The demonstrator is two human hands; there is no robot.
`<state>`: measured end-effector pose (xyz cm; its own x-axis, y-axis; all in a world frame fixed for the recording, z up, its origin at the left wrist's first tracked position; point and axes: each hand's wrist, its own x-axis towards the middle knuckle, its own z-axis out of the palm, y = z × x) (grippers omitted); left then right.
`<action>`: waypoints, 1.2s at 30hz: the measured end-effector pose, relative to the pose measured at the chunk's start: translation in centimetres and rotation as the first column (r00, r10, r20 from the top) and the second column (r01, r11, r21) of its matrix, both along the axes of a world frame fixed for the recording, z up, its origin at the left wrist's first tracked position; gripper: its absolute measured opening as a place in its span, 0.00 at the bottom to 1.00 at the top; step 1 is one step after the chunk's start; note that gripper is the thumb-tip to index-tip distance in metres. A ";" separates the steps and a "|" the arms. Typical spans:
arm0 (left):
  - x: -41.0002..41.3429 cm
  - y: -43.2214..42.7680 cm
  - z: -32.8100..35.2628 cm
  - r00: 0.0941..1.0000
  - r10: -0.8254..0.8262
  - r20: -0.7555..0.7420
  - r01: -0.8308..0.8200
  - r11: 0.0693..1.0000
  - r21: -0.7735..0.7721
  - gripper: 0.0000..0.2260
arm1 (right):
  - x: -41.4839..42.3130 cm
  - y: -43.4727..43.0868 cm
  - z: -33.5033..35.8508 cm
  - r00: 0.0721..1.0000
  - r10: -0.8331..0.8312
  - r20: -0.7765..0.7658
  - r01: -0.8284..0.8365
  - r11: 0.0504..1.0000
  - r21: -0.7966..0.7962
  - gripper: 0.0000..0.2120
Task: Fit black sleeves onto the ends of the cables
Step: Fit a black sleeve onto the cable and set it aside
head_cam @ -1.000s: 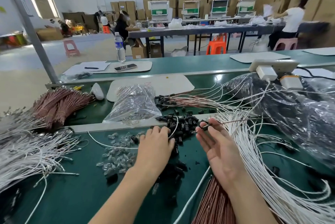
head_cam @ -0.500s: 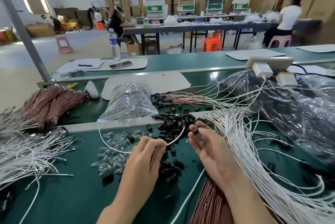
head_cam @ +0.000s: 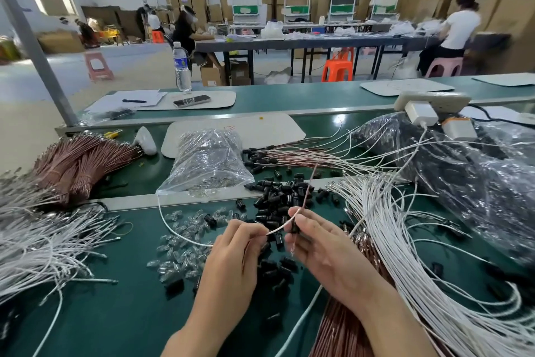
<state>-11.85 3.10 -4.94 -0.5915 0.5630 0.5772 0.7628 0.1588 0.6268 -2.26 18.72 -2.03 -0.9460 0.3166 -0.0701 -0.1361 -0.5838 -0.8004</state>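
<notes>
The left hand (head_cam: 237, 243) pinches the end of a thin cable (head_cam: 279, 228). The right hand (head_cam: 321, 249) pinches a black sleeve (head_cam: 294, 226) right beside it, over the middle of the green worktop (head_cam: 115, 313). A heap of sleeves (head_cam: 278, 197) lies just behind the hands. White cables (head_cam: 385, 229) lie along the right edge.
</notes>
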 end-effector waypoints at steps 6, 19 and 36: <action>0.2 0.1 0.3 1.000 -0.019 -0.005 0.019 1.000 -0.001 0.05 | 0.1 -0.2 0.2 1.000 0.004 -0.019 -0.005 1.000 -0.011 0.05; 0.5 0.2 0.5 0.999 -0.002 -0.036 0.001 1.000 -0.030 0.07 | -0.7 -0.2 -0.7 0.965 -0.261 0.000 0.260 0.961 0.088 0.04; -0.1 -0.1 0.3 0.999 0.021 -0.029 -0.020 1.000 0.009 0.05 | 0.0 1.1 -0.7 0.968 -0.251 -0.015 0.245 0.954 -0.173 0.14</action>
<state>-11.95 2.96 -4.68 -0.5858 0.5460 0.5990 0.7774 0.1695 0.6058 -2.25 19.82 -2.72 -0.8422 0.5279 -0.1097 -0.3208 -0.6542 -0.6849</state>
